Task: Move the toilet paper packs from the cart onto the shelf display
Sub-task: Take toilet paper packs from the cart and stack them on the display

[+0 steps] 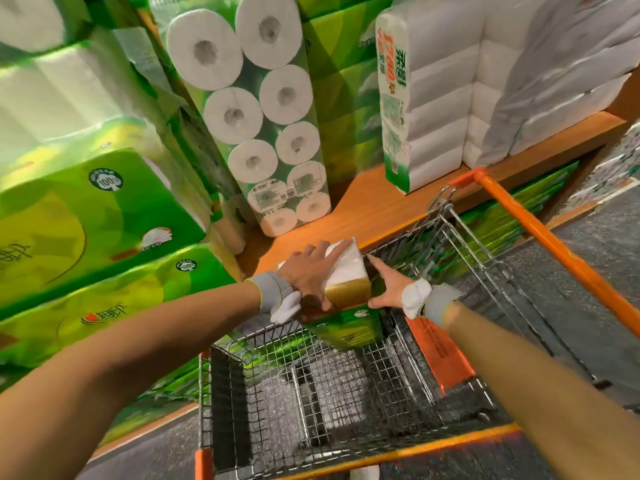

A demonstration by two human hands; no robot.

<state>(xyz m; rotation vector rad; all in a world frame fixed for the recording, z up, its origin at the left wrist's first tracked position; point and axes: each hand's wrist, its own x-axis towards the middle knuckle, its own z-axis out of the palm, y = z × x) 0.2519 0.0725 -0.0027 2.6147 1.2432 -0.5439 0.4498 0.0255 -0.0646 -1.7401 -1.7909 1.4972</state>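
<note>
A green, gold and white toilet paper pack point(346, 282) sits at the far end of the wire cart point(311, 382), raised above the basket rim beside the shelf edge. My left hand point(308, 275) lies over its top and left side. My right hand point(388, 289) presses its right side with fingers spread. Both hands grip the pack between them. The pack's lower green part point(346, 330) hangs inside the cart. The orange wooden shelf point(374, 206) lies just beyond the pack, with a bare patch in front of the stacked rolls.
A tall pack of white rolls point(256, 109) stands on the shelf. Green tissue packs point(86, 220) are stacked at the left, white packs point(467, 91) at the right. The cart's orange handle bar point(540, 237) runs along the right. Grey floor point(588, 306) lies beyond it.
</note>
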